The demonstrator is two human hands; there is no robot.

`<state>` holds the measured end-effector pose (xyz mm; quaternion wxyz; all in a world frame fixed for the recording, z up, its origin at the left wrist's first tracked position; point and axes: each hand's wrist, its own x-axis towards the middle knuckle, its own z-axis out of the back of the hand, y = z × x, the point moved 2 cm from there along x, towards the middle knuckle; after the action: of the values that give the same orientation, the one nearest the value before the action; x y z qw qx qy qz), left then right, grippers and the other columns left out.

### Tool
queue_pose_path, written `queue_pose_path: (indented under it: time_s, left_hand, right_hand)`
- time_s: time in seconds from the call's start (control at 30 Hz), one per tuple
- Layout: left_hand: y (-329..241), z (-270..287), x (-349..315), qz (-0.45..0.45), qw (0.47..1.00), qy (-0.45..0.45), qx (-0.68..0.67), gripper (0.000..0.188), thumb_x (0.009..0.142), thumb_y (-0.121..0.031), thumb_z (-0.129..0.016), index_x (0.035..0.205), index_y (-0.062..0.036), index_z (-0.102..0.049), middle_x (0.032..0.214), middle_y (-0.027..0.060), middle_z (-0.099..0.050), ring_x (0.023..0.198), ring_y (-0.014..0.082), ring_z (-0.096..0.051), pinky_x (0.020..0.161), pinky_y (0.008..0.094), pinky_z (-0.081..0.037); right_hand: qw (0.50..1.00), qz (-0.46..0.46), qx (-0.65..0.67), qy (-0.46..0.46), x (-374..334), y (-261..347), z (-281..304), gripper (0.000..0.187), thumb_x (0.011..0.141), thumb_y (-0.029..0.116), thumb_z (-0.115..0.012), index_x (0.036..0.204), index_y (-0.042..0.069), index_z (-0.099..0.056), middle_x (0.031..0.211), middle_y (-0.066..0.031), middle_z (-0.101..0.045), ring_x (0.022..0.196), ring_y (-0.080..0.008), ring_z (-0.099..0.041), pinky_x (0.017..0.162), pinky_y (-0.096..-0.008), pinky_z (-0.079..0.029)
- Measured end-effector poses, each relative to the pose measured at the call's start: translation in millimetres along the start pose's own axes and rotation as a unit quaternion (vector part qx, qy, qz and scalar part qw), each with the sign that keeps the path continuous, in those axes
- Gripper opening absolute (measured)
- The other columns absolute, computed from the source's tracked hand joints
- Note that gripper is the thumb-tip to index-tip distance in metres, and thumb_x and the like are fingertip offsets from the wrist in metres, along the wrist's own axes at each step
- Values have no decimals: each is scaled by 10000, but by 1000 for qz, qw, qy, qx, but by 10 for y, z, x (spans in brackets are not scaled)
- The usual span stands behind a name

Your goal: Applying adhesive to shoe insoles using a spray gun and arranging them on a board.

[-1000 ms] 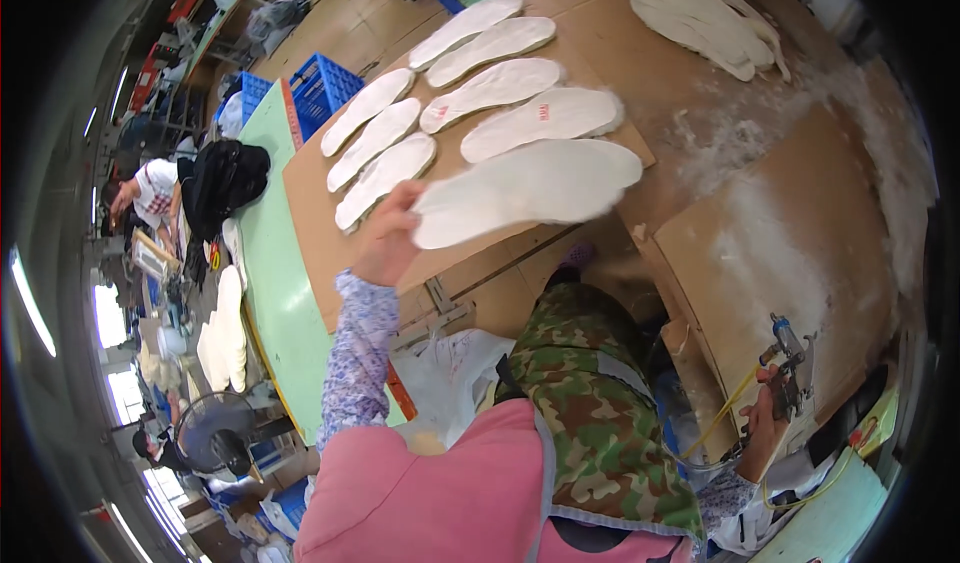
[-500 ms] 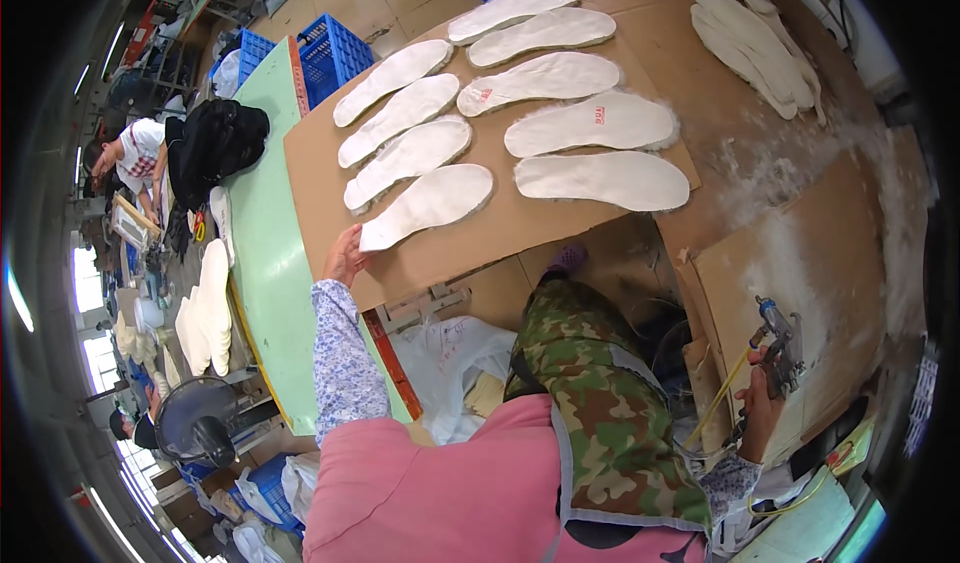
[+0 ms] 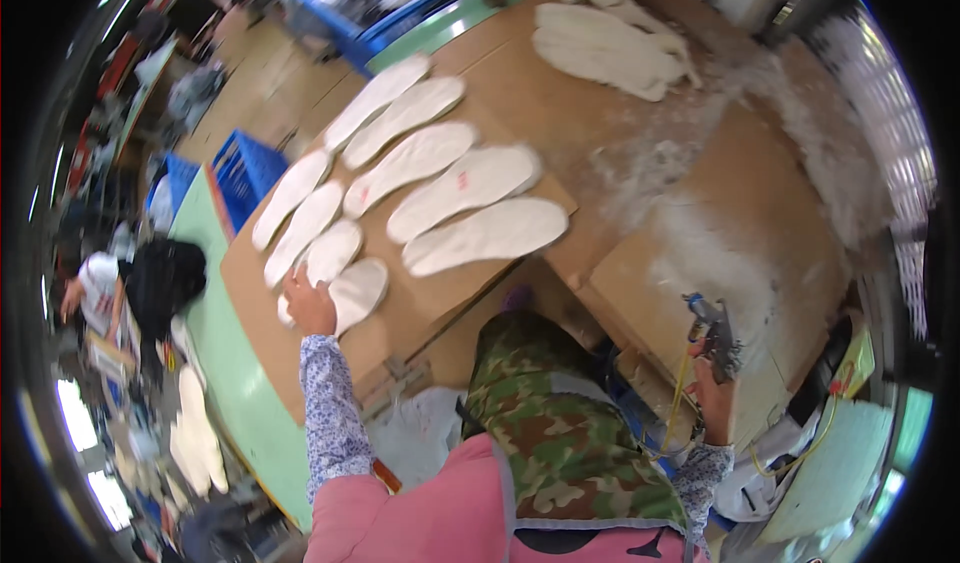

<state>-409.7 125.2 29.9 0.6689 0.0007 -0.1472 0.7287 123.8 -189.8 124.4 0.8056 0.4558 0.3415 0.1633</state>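
White fuzzy-edged insoles lie in two columns on a cardboard sheet [image 3: 262, 358]. My left hand [image 3: 309, 305] is over the near end of the left column, its thumb and fingers apart. It touches or covers parts of the nearest insole [image 3: 358, 295] and the insole behind it [image 3: 332, 250]; motion blur hides the exact contact. In the right column, the nearest insole [image 3: 487, 238] lies flat beside one with a red mark [image 3: 465, 193]. Off to the right, my right hand [image 3: 713, 391] is closed round a spray gun [image 3: 712, 335] with a yellow hose.
A stack of cream insoles [image 3: 605, 48] lies at the far side of the brown board. White fluff and residue [image 3: 705, 253] cover the board's right part. Left are a green tabletop [image 3: 225, 353] and a blue crate [image 3: 245, 178]. Another person [image 3: 98, 288] works farther left.
My left hand has moved from the tip of the nearest left-column insole to farther up the column. The whole view has turned toward the right. The spray gun stays in my right hand.
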Motion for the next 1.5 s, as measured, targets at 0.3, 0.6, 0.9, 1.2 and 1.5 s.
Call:
queue_pose_path:
  time_s: [0.3, 0.6, 0.9, 1.2, 1.5]
  left_hand:
    - [-4159, -1306, 1631, -363, 851, 112, -363, 302, 807, -4, -512, 1083, -75, -612, 1035, 162, -593, 964, 365, -560, 798, 424, -475]
    - [-6841, -2013, 1617, -615, 757, 76, -205, 333, 764, -48, -559, 1093, -78, -599, 1091, 112, -546, 1038, 302, -515, 848, 457, -460]
    - [-7150, -2266, 1506, -603, 794, -47, -66, 166, 823, -196, -550, 959, -147, -633, 1041, 59, -537, 1028, 237, -505, 787, 443, -425]
    - [-6986, -162, 1662, -510, 676, 272, -458, 288, 859, -67, -503, 1145, -82, -534, 1101, 95, -590, 989, 227, -603, 764, 331, -534]
    - [-6127, 663, -153, -289, 516, 529, -608, 534, 824, -33, -491, 1347, -46, -379, 1249, 81, -493, 1044, 167, -575, 797, 295, -540]
  right_hand:
    - [997, 5, 40, -68, 44, 234, -47, 230, 863, 22, -569, 1086, 25, -629, 883, -12, -640, 591, -53, -524, 497, -234, -429]
    - [968, -131, 45, -208, 67, 336, -129, 275, 848, 12, -568, 1119, -17, -605, 961, -57, -662, 635, -77, -574, 499, -232, -489]
    - [965, -105, 102, -216, 11, 347, -119, 347, 849, -8, -566, 1195, -32, -552, 1011, -82, -663, 650, -81, -588, 508, -237, -507]
    - [966, -84, 96, -225, -245, 57, 256, 279, 850, 0, -568, 1124, -6, -618, 887, -27, -650, 614, -48, -526, 505, -235, -480]
    - [961, -30, 140, -235, -756, -372, 607, 213, 876, 17, -565, 1083, -22, -593, 800, -12, -607, 557, -62, -520, 496, -226, -453]
